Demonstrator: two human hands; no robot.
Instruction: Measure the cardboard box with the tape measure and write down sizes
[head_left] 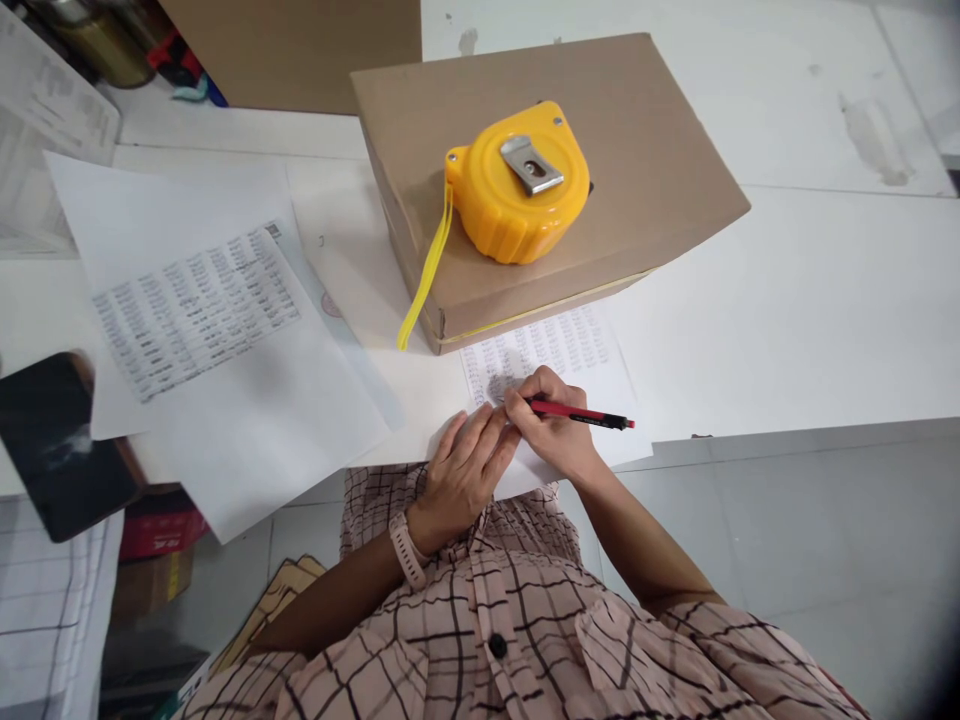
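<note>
A red and black pen (581, 411) is gripped in my right hand (555, 425), its rear end pointing right and its tip hidden by my fingers. Under that hand lies a printed sheet (619, 400) with columns of small text, partly covered by a cardboard box (637, 150). My left hand (466, 465) rests flat on the sheet, fingers stretched out and touching the right hand. On top of the box sits a yellow tape measure (517, 185) with a metal clip and a yellow wrist strap (427, 275) hanging over the box's edge.
Loose sheets with a printed table (199, 310) lie on the white table (787, 320) at left. A dark phone (64, 445) is at the left edge. Another cardboard box (300, 50) stands at the back, near some bottles (105, 40).
</note>
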